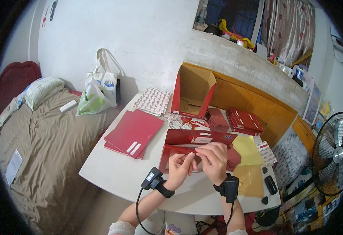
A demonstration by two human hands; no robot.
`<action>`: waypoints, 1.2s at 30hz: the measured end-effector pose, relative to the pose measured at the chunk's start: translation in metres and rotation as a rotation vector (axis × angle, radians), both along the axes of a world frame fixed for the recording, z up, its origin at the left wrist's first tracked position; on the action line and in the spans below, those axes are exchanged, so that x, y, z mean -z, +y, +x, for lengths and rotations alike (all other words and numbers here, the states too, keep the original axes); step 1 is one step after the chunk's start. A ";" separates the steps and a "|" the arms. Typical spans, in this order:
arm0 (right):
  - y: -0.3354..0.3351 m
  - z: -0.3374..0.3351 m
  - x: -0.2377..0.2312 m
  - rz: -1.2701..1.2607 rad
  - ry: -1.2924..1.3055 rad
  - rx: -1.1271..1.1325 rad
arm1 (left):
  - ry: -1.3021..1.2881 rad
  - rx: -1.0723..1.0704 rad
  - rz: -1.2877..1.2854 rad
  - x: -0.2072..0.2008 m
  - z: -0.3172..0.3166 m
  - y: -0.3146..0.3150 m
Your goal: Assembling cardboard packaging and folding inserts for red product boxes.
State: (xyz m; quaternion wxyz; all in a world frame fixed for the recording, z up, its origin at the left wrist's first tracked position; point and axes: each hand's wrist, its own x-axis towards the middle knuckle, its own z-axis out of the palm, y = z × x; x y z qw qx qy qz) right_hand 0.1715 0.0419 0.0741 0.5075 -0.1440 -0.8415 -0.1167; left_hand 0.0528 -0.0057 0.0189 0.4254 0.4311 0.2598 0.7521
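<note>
My left hand (179, 167) and my right hand (214, 160) meet over a flat red cardboard piece (197, 140) on the white table (116, 172). Both hands pinch a small part of that red cardboard between fingers and thumbs at its near edge. Each wrist wears a black device with a cable. A stack of red flat sheets (134, 133) lies to the left of my hands. An open red and brown cardboard box (193, 92) stands upright behind them.
A patterned sheet (153, 101) lies at the table's far side, more red pieces (244, 120) at the right, yellow paper (247, 150) and small black objects (270, 184) near the right edge. A bed (42, 145) with bags (97, 94) is left, a fan (335, 152) right.
</note>
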 end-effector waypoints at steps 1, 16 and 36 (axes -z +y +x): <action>0.000 0.000 0.000 0.000 0.001 0.001 | -0.006 -0.004 -0.005 -0.001 0.000 -0.001; -0.004 0.026 -0.007 -0.021 -0.059 0.218 | 0.099 -0.022 -0.079 -0.005 -0.010 -0.011; -0.016 0.012 -0.003 -0.015 -0.093 0.180 | 0.167 -0.001 -0.117 -0.006 -0.011 -0.016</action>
